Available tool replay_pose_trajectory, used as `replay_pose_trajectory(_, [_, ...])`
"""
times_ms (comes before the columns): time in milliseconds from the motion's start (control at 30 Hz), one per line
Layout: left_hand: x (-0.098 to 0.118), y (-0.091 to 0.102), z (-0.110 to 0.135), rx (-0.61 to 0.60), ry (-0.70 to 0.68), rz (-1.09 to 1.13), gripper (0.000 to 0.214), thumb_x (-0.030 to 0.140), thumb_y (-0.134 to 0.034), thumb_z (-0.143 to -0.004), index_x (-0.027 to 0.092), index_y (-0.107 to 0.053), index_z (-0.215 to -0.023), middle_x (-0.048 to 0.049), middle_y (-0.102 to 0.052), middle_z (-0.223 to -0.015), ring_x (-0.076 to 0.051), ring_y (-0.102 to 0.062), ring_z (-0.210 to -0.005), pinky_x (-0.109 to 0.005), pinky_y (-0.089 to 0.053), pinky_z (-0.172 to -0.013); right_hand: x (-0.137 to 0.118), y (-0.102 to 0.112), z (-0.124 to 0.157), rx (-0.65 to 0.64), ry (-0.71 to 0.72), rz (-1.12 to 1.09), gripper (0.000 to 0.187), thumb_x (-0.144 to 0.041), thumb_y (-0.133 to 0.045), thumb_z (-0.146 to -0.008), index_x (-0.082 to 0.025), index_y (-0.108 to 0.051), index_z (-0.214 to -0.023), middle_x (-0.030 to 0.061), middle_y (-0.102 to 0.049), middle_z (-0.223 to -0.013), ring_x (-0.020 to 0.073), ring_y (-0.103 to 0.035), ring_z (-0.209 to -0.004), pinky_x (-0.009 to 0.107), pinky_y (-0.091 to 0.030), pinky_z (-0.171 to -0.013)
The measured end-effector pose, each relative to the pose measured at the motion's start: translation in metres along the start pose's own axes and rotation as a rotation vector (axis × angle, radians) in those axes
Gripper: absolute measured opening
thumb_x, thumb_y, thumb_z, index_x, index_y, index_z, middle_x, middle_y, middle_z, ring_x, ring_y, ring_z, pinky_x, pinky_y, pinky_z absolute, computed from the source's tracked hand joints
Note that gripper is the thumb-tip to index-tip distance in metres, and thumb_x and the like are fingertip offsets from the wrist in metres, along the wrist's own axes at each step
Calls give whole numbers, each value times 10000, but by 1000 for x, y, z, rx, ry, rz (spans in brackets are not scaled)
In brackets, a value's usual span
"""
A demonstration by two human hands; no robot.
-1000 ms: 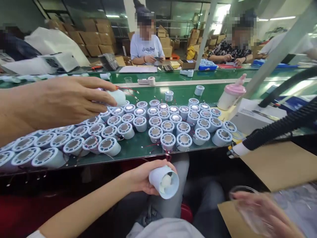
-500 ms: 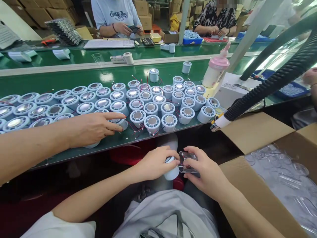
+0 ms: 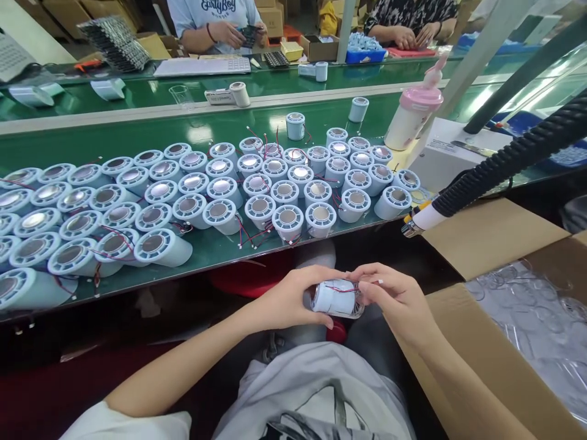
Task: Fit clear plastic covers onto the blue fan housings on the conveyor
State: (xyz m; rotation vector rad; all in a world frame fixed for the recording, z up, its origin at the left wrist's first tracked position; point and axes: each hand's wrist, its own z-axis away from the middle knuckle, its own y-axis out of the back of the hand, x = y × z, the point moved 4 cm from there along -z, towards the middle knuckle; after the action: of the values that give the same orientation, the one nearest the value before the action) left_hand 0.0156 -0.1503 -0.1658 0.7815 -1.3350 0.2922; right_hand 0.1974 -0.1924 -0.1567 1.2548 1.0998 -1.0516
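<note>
Above my lap, my left hand (image 3: 296, 299) is wrapped around a light blue plastic cylinder (image 3: 332, 299), which lies on its side inside a clear plastic cup (image 3: 359, 310). A thin red and black wire (image 3: 340, 288) runs along the cylinder toward the cup's right end. There, the closed fingers of my right hand (image 3: 397, 299) pinch the wire, and its small white connector (image 3: 380, 282) sticks out past the fingertips. Part of the cup is hidden behind both hands.
Rows of light blue cylinders (image 3: 160, 217) with round metal discs stand on the green bench (image 3: 215, 250). An open carton (image 3: 481, 348) of clear cups is at right, below a black hose (image 3: 495, 165). A pink-lidded bottle (image 3: 413, 116) stands behind. Two people work across the bench.
The cylinder has gone into the clear cup, which my right hand held beside it. My right fingers have shifted to the wire. Another person's arm at left has withdrawn from the bench.
</note>
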Motion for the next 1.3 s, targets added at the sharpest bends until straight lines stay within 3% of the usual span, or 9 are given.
replay_pose_trajectory(67, [2,-2,0,-23,41,122,692,324,-826,-674,261,-547,-1304,-86,-593,-1253,-261,-573,-1157,-371,-480,-964,2,3,-1,-29,-39,-79,332,-281,-593,-889,-187,-646,-575,77,-694,-994,217,-660,-896,283,-538,-698])
replay_pose_trajectory(167, [-1,-6,2,5,132,352,660,304,-801,-705,228,-515,-1295,-106,-571,-1272,-251,-598,-1113,-354,-516,-910,2,5,2,-142,33,-32,100,-282,-659,-863,-228,-742,-880,88,-657,-1222,277,-615,-1128,374,-550,-877])
replay_pose_trajectory(267, [-4,-9,5,21,180,526,658,303,-777,-736,216,-465,-1309,-120,-558,-1279,-238,-611,-1074,-355,-527,-881,0,6,10,-200,174,205,367,-212,-738,-801,-264,-669,-1158,90,-582,-1353,292,-542,-1245,457,-461,-1041])
replay_pose_trajectory(367, [0,-10,7,-28,180,495,711,326,-773,-744,238,-435,-1364,-117,-569,-1276,-234,-627,-1032,-352,-533,-853,0,8,17,-203,208,233,380,-190,-729,-815,-272,-635,-1174,86,-589,-1340,278,-558,-1230,439,-497,-1017])
replay_pose_trajectory(567, [14,-2,8,-31,71,324,745,315,-814,-700,298,-490,-1371,-86,-518,-1387,-262,-562,-1197,-348,-507,-960,0,9,18,-257,61,-14,377,-239,-728,-844,-282,-600,-1196,71,-590,-1319,259,-537,-1244,387,-551,-962])
replay_pose_trajectory(833, [14,2,11,-16,-1,218,754,334,-804,-713,294,-481,-1393,-98,-516,-1405,-287,-505,-1278,-391,-452,-1042,0,6,17,-295,-108,-146,350,-275,-709,-858,-280,-597,-1189,55,-621,-1194,228,-618,-1065,352,-571,-879])
replay_pose_trajectory(1033, [15,3,12,-21,-30,188,745,339,-792,-727,303,-473,-1399,-88,-507,-1424,-287,-464,-1322,-399,-430,-1068,2,3,15,-286,-204,-256,323,-357,-689,-863,-242,-574,-1142,53,-658,-981,201,-633,-876,309,-568,-732])
replay_pose_trajectory(1300, [14,5,12,-28,-74,139,722,344,-786,-734,283,-487,-1389,-106,-501,-1433,-292,-446,-1340,-426,-386,-1105,19,-5,16,-279,-354,-422,320,-444,-637,-897,-219,-569,-1115,26,-645,-931,138,-632,-741,253,-571,-650])
